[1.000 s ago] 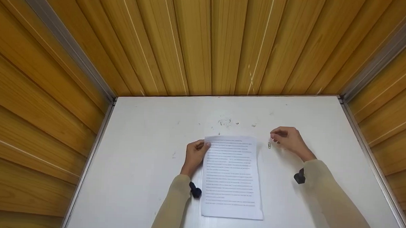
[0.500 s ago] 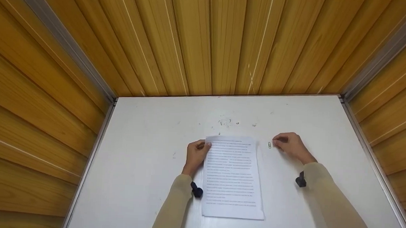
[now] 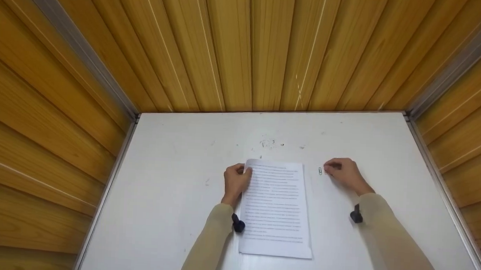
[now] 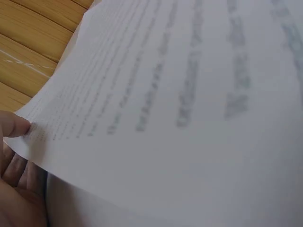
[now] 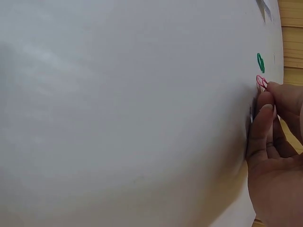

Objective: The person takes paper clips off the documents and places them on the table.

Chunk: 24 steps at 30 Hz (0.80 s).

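Observation:
In the head view, my left hand (image 3: 236, 181) grips the upper left edge of a stack of printed paper (image 3: 276, 209). The left wrist view shows the thumb (image 4: 13, 125) on top of the sheet and the other fingers beneath; the paper (image 4: 142, 165) bows upward at that edge. To the right of the stack, my right hand (image 3: 344, 172) pinches a pink paper clip (image 5: 261, 81) between thumb and fingertip, close to the table. A green paper clip (image 5: 260, 63) lies just beyond it on the table, apart from the fingers.
The white table (image 3: 174, 168) has scuff marks (image 3: 268, 143) behind the paper. Wood-patterned panels (image 3: 236, 49) wall in its back and both sides. Small black devices (image 3: 356, 215) sit at both wrists.
My right hand has drawn back slightly from the green clip, which stays on the table, and a pink clip now shows at its fingertips. The left hand keeps its grip on the paper.

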Each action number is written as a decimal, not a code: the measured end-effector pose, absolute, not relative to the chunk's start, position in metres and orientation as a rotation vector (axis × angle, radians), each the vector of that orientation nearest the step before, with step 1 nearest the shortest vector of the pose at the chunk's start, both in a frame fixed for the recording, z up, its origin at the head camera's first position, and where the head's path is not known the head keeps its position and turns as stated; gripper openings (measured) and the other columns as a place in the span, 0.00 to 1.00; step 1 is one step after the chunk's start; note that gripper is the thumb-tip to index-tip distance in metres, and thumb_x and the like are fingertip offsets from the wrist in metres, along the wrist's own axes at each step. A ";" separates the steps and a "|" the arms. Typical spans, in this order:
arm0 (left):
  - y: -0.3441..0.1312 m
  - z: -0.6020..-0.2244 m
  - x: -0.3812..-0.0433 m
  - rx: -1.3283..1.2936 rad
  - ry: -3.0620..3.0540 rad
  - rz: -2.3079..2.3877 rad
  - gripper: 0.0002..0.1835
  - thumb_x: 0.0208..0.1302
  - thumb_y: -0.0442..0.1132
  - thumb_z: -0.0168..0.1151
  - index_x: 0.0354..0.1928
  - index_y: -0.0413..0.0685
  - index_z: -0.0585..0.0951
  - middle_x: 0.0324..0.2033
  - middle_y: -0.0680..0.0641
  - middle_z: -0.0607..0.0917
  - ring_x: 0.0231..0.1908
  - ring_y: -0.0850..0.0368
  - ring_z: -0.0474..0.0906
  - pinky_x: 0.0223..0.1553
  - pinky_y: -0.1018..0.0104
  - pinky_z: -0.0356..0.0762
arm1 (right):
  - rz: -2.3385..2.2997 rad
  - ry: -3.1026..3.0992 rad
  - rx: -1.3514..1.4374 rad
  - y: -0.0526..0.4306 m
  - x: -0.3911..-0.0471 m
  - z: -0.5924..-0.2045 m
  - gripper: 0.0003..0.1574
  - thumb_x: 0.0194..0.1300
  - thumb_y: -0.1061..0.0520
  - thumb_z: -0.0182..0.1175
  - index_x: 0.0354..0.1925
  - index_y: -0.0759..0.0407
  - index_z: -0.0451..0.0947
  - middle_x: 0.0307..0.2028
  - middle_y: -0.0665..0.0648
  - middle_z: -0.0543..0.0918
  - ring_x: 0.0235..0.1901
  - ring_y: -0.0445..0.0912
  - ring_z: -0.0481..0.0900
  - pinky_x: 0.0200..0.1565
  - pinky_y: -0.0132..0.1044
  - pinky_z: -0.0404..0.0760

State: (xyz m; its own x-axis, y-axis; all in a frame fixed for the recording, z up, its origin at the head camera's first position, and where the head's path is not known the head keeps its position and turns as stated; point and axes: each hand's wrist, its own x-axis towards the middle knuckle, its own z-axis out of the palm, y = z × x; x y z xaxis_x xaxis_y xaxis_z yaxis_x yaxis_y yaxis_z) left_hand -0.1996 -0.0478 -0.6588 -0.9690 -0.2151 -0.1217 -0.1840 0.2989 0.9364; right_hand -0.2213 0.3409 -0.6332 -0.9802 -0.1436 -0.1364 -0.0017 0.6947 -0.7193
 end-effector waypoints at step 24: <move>-0.081 -0.589 -0.197 0.212 -2.982 -1.699 0.35 0.78 0.51 0.64 0.77 0.38 0.70 0.73 0.36 0.76 0.74 0.37 0.73 0.74 0.45 0.71 | -1.193 2.807 -0.117 0.344 -0.217 -0.618 0.15 0.79 0.58 0.61 0.56 0.65 0.85 0.53 0.67 0.87 0.52 0.59 0.84 0.56 0.46 0.80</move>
